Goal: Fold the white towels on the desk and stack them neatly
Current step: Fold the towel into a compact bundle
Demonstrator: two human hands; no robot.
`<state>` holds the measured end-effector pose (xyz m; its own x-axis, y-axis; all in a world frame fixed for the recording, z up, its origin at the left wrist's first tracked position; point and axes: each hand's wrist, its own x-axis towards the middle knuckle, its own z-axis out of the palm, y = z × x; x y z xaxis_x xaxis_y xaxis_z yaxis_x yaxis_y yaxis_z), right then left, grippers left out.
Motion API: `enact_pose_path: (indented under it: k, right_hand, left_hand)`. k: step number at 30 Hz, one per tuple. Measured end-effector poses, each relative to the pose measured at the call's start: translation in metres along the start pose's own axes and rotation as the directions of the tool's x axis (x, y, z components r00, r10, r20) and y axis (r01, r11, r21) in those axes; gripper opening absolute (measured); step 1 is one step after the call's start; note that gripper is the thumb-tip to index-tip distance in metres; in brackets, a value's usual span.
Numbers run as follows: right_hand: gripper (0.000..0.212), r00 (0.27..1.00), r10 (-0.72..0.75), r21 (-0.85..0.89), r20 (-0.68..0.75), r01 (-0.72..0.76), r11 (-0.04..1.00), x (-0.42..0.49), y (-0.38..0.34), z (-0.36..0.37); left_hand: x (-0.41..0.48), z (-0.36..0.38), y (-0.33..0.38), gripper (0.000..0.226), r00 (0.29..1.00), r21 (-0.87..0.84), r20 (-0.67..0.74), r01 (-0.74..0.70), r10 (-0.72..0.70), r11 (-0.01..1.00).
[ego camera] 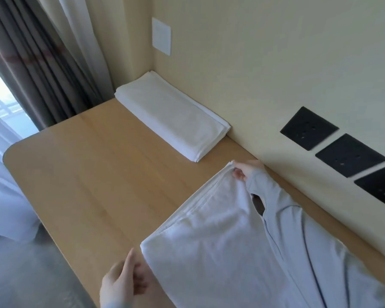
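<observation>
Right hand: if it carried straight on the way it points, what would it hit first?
Probably the folded towel stack. Only bare desk lies between it and the right hand, which pinches the second towel by its far corner. The hand's height is unclear.

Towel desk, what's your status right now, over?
Right hand pinching far corner of half-folded towel. Left hand loose beside near corner, holding nothing. Nothing on the desk between it and the folded stack by the wall.

A folded white towel lies at the desk's far corner; another towel, half-folded, lies nearer.
</observation>
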<state>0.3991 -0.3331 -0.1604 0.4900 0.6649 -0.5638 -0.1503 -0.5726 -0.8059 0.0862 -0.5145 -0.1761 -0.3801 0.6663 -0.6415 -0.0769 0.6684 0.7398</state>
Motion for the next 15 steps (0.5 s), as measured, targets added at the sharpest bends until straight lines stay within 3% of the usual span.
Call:
enact_pose_path:
  k: [2, 4, 6, 8, 10, 12, 15]
  right_hand:
    - [0.012, 0.993, -0.111, -0.209, 0.025, 0.114, 0.971, 0.003, 0.004, -0.003]
    - [0.021, 0.952, -0.306, -0.549, 0.032, 0.272, 0.790, 0.006, 0.007, -0.008]
    - [0.016, 0.829, -0.546, -0.683, 0.123, 0.470, 0.560, 0.000, 0.006, -0.014]
    - [0.022, 0.645, -0.689, -0.684, 0.330, 0.666, 0.297, -0.012, 0.008, -0.016]
    - [0.029, 0.525, -0.652, -0.626, 0.547, 0.774, 0.098, -0.024, 0.013, -0.009]
    - [0.029, 0.484, -0.533, -0.587, 0.694, 0.809, -0.031, -0.033, 0.025, 0.003]
    - [0.017, 0.443, -0.503, -0.597, 0.742, 0.778, -0.196, -0.032, 0.039, 0.008]
  left_hand:
    - [0.001, 0.002, 0.001, 0.004, 0.942, 0.197, 0.024, -0.332, 0.334, 0.922]
    - [0.002, 0.009, 0.002, 0.020, 0.793, 0.310, 0.128, -0.603, 0.596, 0.735]
    - [0.004, 0.025, 0.009, 0.052, 0.648, 0.431, 0.210, -0.734, 0.732, 0.525]
    - [0.004, 0.041, 0.014, 0.056, 0.570, 0.493, 0.258, -0.772, 0.781, 0.401]
    - [0.007, 0.053, 0.018, 0.050, 0.559, 0.534, 0.295, -0.769, 0.775, 0.352]
    - [0.011, 0.061, 0.019, 0.051, 0.593, 0.583, 0.321, -0.738, 0.739, 0.340]
    - [0.021, 0.061, 0.013, 0.069, 0.621, 0.596, 0.321, -0.720, 0.715, 0.357]
